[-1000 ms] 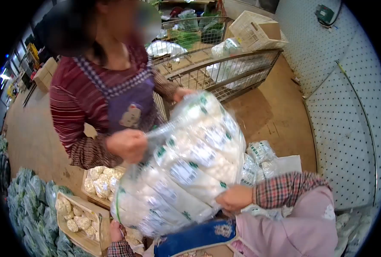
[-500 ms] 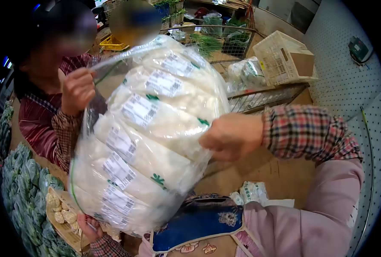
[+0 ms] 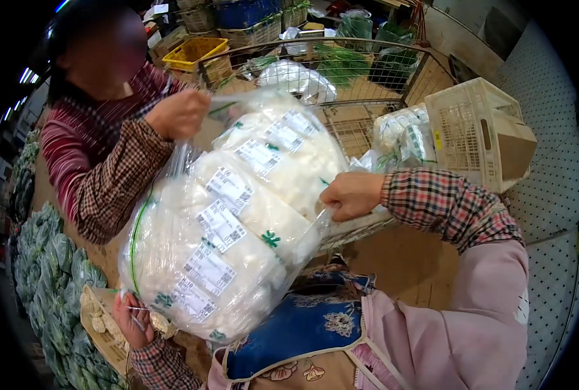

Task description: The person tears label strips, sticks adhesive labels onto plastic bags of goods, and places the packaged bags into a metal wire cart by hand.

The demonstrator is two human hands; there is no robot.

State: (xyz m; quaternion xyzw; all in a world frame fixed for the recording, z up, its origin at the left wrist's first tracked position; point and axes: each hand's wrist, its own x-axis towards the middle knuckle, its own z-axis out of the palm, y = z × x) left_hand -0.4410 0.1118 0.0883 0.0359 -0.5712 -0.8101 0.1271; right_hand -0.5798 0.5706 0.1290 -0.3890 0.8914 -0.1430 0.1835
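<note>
A large clear plastic bag (image 3: 302, 244), with a green line along one side, holds several white packs (image 3: 273, 208) with printed labels and green marks. My right hand (image 3: 353, 195) is closed on the bag's right edge. At its lower left corner, my left hand (image 3: 133, 320) grips the bag's edge; a thin pale stick-like thing crosses the fingers. Opposite me, a co-worker's hand (image 3: 180, 114) in a brown checked sleeve holds the upper left of the bag. The bag hangs tilted between us.
Leafy green vegetables (image 3: 52, 292) are piled at left beside a box of pale knobbly produce (image 3: 101, 325). A wire-sided cart (image 3: 426, 68) stands behind the bag, with a cream plastic crate (image 3: 462, 130) at right. A yellow crate (image 3: 195, 53) sits farther back.
The bag has tipped and shifted lower in view, its labels now clearer. The co-worker's hand has moved right along the bag's top. Both my hands keep hold of the bag.
</note>
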